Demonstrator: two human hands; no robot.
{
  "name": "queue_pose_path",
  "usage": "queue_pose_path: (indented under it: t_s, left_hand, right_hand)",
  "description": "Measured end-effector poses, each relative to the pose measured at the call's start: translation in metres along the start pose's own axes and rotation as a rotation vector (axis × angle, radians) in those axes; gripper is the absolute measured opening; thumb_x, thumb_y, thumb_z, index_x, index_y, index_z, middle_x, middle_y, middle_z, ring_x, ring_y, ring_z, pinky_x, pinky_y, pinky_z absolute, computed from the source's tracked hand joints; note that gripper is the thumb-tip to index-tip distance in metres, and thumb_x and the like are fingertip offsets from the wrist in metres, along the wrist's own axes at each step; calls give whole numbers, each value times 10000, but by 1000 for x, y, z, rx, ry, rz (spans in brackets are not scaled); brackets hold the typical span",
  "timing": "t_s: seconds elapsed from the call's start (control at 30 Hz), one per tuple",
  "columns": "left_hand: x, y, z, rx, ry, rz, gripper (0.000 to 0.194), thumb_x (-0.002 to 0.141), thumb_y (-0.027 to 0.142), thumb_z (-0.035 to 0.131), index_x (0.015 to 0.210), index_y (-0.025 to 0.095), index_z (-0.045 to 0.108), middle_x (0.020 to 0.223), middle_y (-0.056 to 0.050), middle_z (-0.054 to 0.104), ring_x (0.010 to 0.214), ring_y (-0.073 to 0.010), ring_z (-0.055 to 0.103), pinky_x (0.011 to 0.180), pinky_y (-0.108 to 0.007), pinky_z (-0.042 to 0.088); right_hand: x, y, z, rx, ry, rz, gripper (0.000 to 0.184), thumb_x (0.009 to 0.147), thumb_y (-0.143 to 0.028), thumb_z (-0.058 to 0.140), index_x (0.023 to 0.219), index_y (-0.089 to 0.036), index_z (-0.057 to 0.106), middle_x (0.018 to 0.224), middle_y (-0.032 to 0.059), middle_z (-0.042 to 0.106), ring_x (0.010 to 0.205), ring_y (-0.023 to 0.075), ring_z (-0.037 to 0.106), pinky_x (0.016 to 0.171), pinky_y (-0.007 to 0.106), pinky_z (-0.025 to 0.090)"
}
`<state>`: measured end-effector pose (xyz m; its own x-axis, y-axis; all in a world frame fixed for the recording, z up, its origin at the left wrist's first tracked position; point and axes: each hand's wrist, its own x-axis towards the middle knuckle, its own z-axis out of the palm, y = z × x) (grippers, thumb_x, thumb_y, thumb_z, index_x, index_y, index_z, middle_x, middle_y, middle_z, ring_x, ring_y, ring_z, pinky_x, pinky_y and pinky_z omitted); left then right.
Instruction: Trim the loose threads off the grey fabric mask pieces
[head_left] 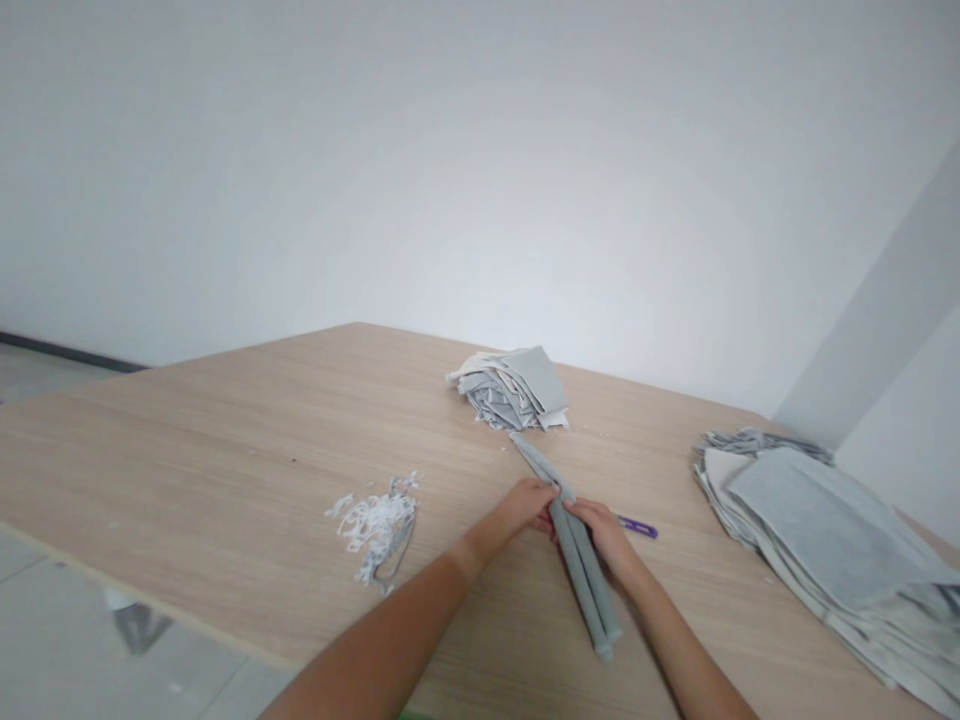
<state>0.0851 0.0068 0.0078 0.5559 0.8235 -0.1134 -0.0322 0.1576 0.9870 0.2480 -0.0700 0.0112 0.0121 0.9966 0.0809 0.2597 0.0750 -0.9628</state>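
A long grey strip of folded cloth [581, 570] runs from near the back pile down toward me, held a little above the table. My left hand [531, 503] pinches it from the left near its middle. From the other side my right hand [596, 520] grips the same cloth, thumb on top and fingers partly hidden beneath. Just beyond the right hand lies a purple-handled tool [637, 526], partly covered by that hand; its kind is not clear.
A stack of folded grey cloths [517, 388] sits near the wall. At the right, a larger pile of grey cloth pieces [832, 530] reaches the table's edge. White and grey thread scraps [380, 525] lie left of my arms on the wooden table [225, 450].
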Motion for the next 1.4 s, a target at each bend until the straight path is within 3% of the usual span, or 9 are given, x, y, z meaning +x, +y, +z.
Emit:
queue_pose_path:
  t_s: [0.1, 0.23, 0.53, 0.77, 0.93, 1.07, 1.17, 1.3, 1.4]
  left_hand:
    - [-1, -2, 1, 8, 40, 33, 263, 867, 405, 705, 838, 153, 637, 759, -40, 715, 709, -174, 706, 743, -323, 602]
    - [2, -3, 3, 28, 116, 34, 152, 882, 293, 672, 863, 175, 578, 767, -13, 695, 710, -152, 692, 731, -295, 596]
    - [-2, 7, 6, 400, 202, 127, 289, 876, 228, 620, 1156, 202, 550, 688, 50, 568, 571, -147, 573, 646, -282, 513]
    - [-17, 14, 7, 867, 320, 278, 383, 847, 236, 643, 1227, 232, 600, 1035, -74, 717, 986, -252, 682, 917, -345, 487]
    - [-24, 15, 13, 1116, 368, 255, 171, 889, 254, 605, 1036, 203, 675, 1109, -130, 698, 1112, -294, 625, 953, -376, 456]
    - [-25, 7, 19, 1222, 404, 270, 199, 927, 299, 561, 1025, 172, 680, 1175, -183, 650, 1147, -330, 576, 965, -433, 434]
    - [-25, 5, 22, 1254, 393, 293, 217, 931, 289, 539, 1040, 164, 680, 1200, -191, 624, 1159, -345, 548, 981, -469, 409]
    - [-28, 12, 22, 1324, 329, 450, 234, 894, 231, 565, 1092, 169, 673, 1296, -188, 585, 1252, -356, 482, 1048, -499, 354]
    - [-28, 18, 19, 1364, 201, 529, 222, 893, 155, 529, 1053, 184, 679, 1249, -160, 616, 1238, -326, 492, 1056, -475, 348]
  right_hand:
    - [3, 2, 0, -107, 47, -63, 450, 880, -647, 606, 888, -208, 702, 861, 65, 741, 805, 258, 664, 767, 356, 524]
    - [5, 9, -8, -342, 188, -87, 419, 857, -625, 626, 918, -212, 658, 671, -21, 603, 658, 190, 559, 646, 275, 440]
    - [5, 6, -8, -309, 110, -107, 426, 926, -589, 510, 891, -201, 682, 772, 19, 675, 748, 222, 595, 697, 293, 439]
    - [4, 5, -2, -376, 151, -151, 390, 973, -540, 463, 924, -217, 678, 850, 35, 703, 834, 246, 631, 741, 310, 449]
    - [4, 7, 3, -519, 138, -110, 342, 1000, -486, 457, 944, -229, 676, 812, 15, 690, 792, 221, 628, 706, 279, 395]
    - [2, 7, 3, -713, 202, -15, 228, 992, -402, 514, 952, -240, 668, 790, 4, 683, 779, 200, 630, 660, 259, 315]
    - [-2, 6, 3, -790, 238, 42, 157, 955, -355, 583, 1069, -260, 634, 780, -15, 671, 737, 192, 622, 645, 261, 295]
    - [-5, 2, 2, -825, 290, -56, 341, 910, -293, 629, 1244, -300, 561, 993, -5, 691, 802, 189, 627, 687, 259, 345]
    - [-6, -1, 2, -901, 267, -110, 244, 948, -214, 540, 1159, -297, 630, 1072, 11, 679, 847, 181, 626, 698, 263, 349]
